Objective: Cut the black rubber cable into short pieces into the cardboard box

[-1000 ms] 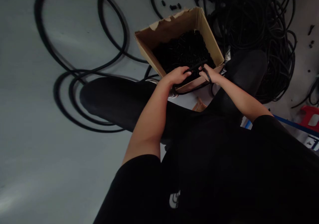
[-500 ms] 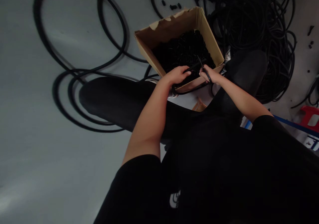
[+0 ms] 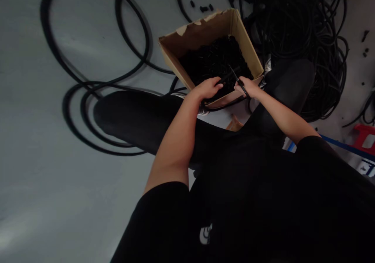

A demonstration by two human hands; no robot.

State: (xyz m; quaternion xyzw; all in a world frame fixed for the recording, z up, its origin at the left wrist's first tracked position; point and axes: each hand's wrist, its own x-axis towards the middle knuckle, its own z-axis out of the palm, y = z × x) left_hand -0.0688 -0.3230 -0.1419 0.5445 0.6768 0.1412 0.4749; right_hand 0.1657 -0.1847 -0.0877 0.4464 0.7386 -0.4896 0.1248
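Observation:
My left hand is closed around a black rubber hose, whose end points right over a cardboard box. In my right hand is a pair of scissors, with my fingers in the dark handles and the blades pointing up and left beside the hose end. Many short black pieces fill the lower part of the box. Both hands are over the box's near edge. Dim light hides where exactly the blades meet the hose.
Large loops of black hose lie on the grey floor at the left. A tangled heap of hose rises at the right behind my knee. Several short pieces lie beyond the box. A red plastic object stands at far right.
The scissor blades have swung slightly left, and the hose end looks a little shifted. Both hands stay in nearly the same place over the box.

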